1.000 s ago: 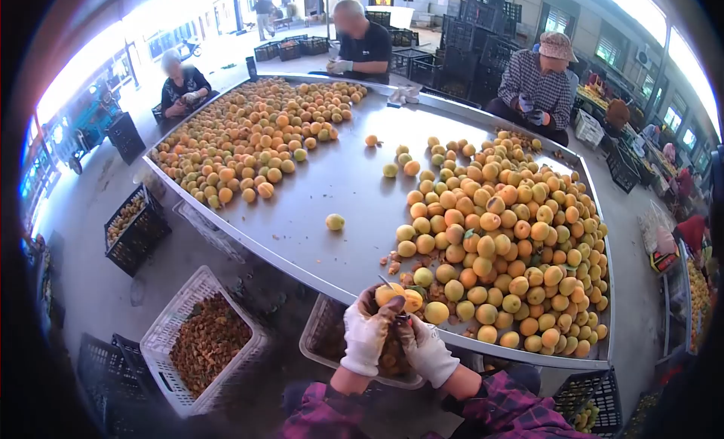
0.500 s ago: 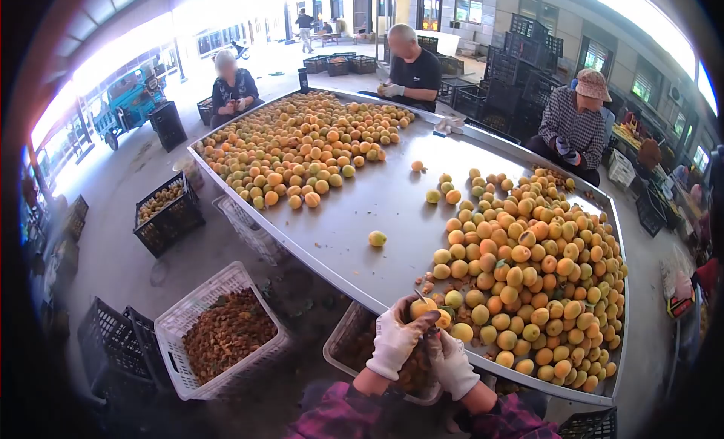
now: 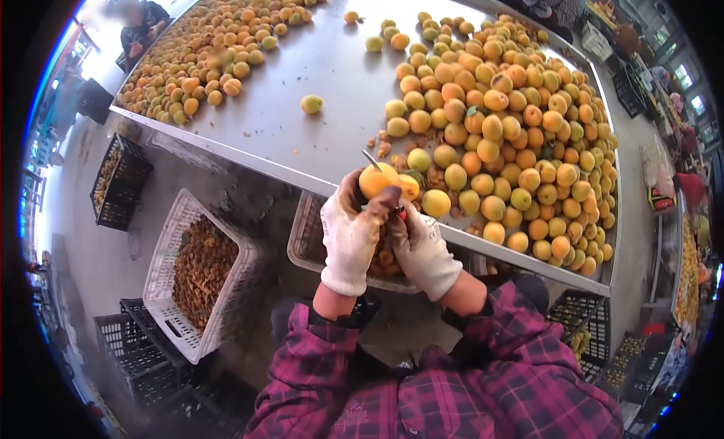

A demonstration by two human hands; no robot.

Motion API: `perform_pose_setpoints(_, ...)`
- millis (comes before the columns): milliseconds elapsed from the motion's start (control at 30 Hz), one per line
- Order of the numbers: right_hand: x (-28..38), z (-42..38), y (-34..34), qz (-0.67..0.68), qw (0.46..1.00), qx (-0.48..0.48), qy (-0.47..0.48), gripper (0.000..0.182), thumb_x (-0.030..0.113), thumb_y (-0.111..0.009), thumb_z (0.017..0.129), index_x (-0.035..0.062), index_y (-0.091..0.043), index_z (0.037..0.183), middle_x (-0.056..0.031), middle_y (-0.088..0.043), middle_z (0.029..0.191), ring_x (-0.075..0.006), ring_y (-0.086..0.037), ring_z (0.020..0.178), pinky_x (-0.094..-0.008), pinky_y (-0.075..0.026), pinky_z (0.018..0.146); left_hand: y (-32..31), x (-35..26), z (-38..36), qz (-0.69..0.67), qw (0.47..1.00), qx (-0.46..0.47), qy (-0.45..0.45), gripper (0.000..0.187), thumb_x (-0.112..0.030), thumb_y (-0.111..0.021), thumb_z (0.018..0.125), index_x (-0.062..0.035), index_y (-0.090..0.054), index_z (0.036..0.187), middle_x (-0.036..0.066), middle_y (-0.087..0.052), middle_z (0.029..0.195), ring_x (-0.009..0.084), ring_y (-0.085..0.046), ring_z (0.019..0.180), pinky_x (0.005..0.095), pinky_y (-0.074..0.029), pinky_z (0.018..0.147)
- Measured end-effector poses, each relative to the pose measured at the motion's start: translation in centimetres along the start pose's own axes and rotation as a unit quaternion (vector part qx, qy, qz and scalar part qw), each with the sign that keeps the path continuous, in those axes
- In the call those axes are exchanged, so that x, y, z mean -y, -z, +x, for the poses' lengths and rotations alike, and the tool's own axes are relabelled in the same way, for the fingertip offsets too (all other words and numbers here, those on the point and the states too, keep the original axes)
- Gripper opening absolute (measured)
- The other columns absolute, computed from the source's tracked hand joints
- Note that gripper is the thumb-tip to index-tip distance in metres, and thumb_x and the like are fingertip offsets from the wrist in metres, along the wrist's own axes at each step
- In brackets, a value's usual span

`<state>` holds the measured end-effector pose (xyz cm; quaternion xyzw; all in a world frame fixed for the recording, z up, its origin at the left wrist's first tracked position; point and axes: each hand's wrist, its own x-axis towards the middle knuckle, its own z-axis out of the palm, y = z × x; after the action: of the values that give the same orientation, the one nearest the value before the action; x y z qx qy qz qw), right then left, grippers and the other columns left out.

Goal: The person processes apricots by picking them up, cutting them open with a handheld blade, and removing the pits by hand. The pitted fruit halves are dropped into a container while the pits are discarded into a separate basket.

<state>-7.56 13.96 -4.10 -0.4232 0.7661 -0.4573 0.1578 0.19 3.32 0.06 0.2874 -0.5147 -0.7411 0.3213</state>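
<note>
My left hand [image 3: 353, 228], in a white glove with dark-stained fingers, holds a yellow-orange apricot [image 3: 376, 181] over the table's near edge. My right hand [image 3: 422, 247], gloved too, is closed round a small knife with a red handle; its blade [image 3: 371, 160] shows behind the apricot. A second orange piece [image 3: 409, 187] sits between the hands; whether it is joined to the first fruit I cannot tell. Beyond and to the right lies a large heap of apricots [image 3: 528, 137] on the metal table [image 3: 279, 137]. A lone apricot [image 3: 311, 104] rests farther back.
Another apricot heap [image 3: 219, 43] covers the table's far left. A white crate [image 3: 167, 269] of brown pieces stands on the floor at left; another crate [image 3: 302, 239] is under my hands. Black crates [image 3: 121, 186] stand around. One person [image 3: 139, 32] is at far left, another [image 3: 558, 1] behind the table.
The view has tilted down, so the table appears higher and more of my plaid sleeves shows. Both hands still hold the fruit and knife; the blade now shows more clearly.
</note>
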Motion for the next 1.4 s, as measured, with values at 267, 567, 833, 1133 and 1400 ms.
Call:
perform_pose_setpoints(267,0.1,0.6,0.7,0.003,1.0,0.012,0.023,0.03,0.03,-0.05,0.104,0.0021,-0.053,0.116,-0.0242,-0.065,0.088,-0.0479,-0.062,0.086,-0.0463,-0.051,0.067,0.4,0.6,0.6,-0.06,0.995,0.003,0.076,0.028,-0.014,-0.074,0.091,0.0043,-0.065,0.109,0.0,-0.065,0.085,0.0038,-0.059,0.076,0.0195,-0.048,0.067)
perform_pose_setpoints(567,0.9,0.8,1.8,-0.001,0.997,0.076,-0.001,0.026,0.029,-0.054,0.102,0.0043,-0.055,0.11,-0.0226,-0.066,0.087,-0.0461,-0.064,0.084,-0.0456,-0.051,0.068,-0.7,-1.7,-0.1,0.029,0.998,-0.042,0.048,0.023,-0.014,-0.077,0.087,0.0032,-0.066,0.097,0.001,-0.064,0.081,0.0047,-0.055,0.068,0.0203,-0.046,0.062)
perform_pose_setpoints(833,0.2,0.6,2.3,-0.074,0.993,0.088,0.028,0.024,0.025,-0.053,0.103,0.0047,-0.056,0.116,-0.0213,-0.065,0.085,-0.0418,-0.065,0.078,-0.0402,-0.051,0.068,1.4,1.0,0.7,0.01,0.999,-0.03,0.032,0.037,-0.033,-0.069,0.094,0.0036,-0.071,0.098,0.003,-0.067,0.084,0.0063,-0.059,0.069,0.0204,-0.046,0.062)
perform_pose_setpoints(1133,0.7,-0.1,1.5,0.414,0.872,0.183,-0.187,0.036,0.041,-0.059,0.101,0.0052,-0.065,0.098,0.0058,-0.054,0.069,-0.0052,-0.048,0.058,-0.0234,-0.037,0.052,1.3,0.2,0.7,-0.025,0.99,-0.003,0.139,0.041,-0.042,-0.065,0.095,-0.0005,-0.066,0.096,0.006,-0.067,0.08,0.0136,-0.064,0.068,0.0261,-0.052,0.061)
perform_pose_setpoints(1400,2.5,1.0,5.8,0.333,0.875,0.26,-0.238,0.039,0.044,-0.063,0.097,0.0051,-0.066,0.101,0.0031,-0.055,0.069,-0.0049,-0.046,0.056,-0.0226,-0.035,0.05,2.2,0.0,0.9,-0.128,0.984,0.022,0.119,0.042,-0.04,-0.057,0.098,0.0012,-0.062,0.103,0.011,-0.066,0.082,0.0162,-0.06,0.061,0.028,-0.049,0.056)
